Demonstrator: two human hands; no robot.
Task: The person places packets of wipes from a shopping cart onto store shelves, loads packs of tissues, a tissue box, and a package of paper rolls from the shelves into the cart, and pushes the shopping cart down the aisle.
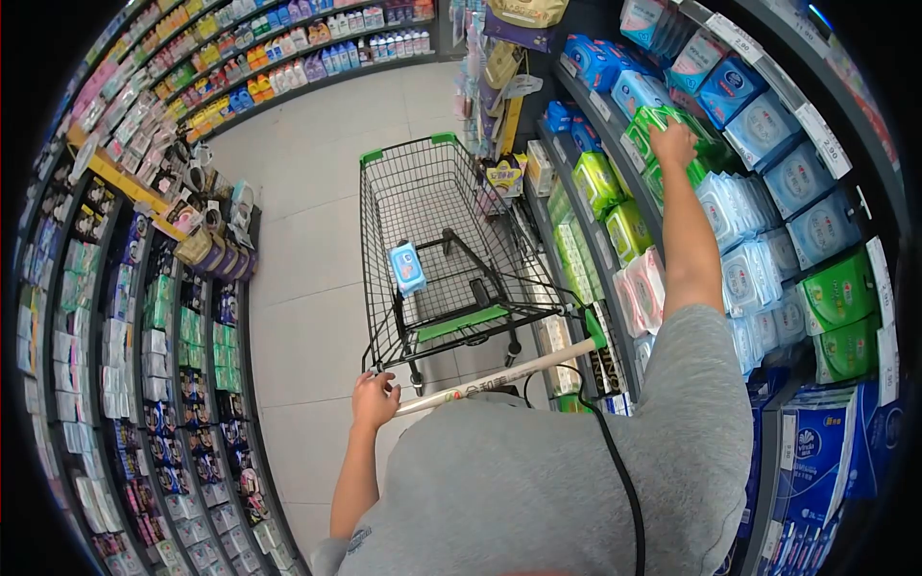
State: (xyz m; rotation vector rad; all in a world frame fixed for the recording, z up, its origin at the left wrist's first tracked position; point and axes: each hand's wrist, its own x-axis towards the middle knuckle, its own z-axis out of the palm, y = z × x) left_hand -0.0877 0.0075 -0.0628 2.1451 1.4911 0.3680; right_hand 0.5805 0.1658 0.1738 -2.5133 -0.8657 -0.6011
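My right hand [673, 142] reaches into the shelf on the right, its fingers bent and closed on a green pack of wipes [645, 119]. Part of the fingers is hidden against the pack. At the left end of the shopping cart handle [499, 380] is my left hand [375, 399], its fingers curled at the grip. The wire shopping cart [423, 173] stands in front of me. Inside it lies one light-blue pack of wipes [407, 268], towards the left side.
Stacked light-blue packs [728, 206] and more green packs [837, 293] fill the right shelf. Pink-and-white packs [639, 293] sit lower down. Shelves of small packages [158, 346] line the left. Bottles [317, 65] stand on the far shelves, beyond the tiled floor [298, 221].
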